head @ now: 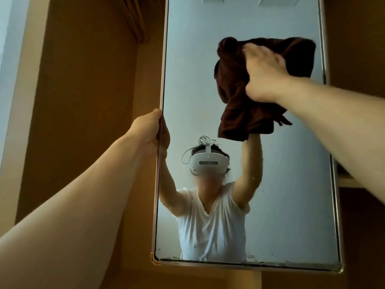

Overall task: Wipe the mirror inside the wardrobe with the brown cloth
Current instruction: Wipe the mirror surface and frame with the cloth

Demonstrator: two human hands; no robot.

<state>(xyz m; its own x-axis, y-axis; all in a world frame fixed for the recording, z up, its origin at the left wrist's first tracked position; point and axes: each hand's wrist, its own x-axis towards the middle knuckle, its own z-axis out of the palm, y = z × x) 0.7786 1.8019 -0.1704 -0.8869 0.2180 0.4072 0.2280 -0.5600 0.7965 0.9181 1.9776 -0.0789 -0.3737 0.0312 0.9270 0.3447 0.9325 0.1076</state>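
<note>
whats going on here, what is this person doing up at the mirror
A person is wiping a mirror with a brown cloth. The right hand holds the bunched cloth against the upper part of the glass, toward its right side, and a loose end hangs down below the hand. The left hand grips the mirror's left edge, probably to steady it.

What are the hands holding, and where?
The left hand grips the mirror by its left edge; right hand clutches the brown cloth at its bunched middle.
</note>
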